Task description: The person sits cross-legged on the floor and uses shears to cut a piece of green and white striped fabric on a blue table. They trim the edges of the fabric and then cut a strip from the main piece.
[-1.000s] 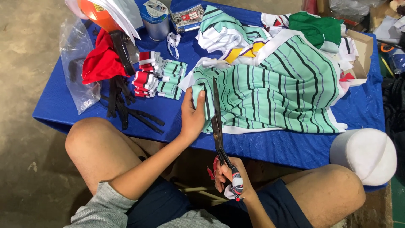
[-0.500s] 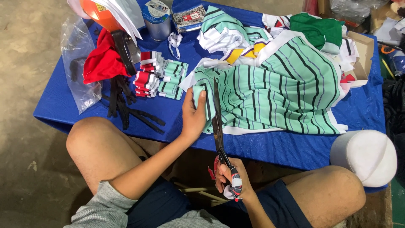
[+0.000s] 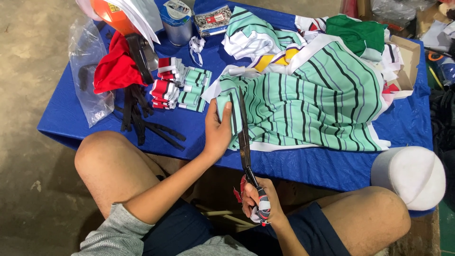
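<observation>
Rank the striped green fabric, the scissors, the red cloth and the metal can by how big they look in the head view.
1. striped green fabric
2. scissors, long but thin
3. red cloth, close to the scissors in area, so that order is unsure
4. metal can

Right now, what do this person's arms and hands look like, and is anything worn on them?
Both hands, left hand and right hand, are bare: no gloves, rings or watch visible. The forearms are bare too; a grey sleeve covers the left upper arm.
</observation>
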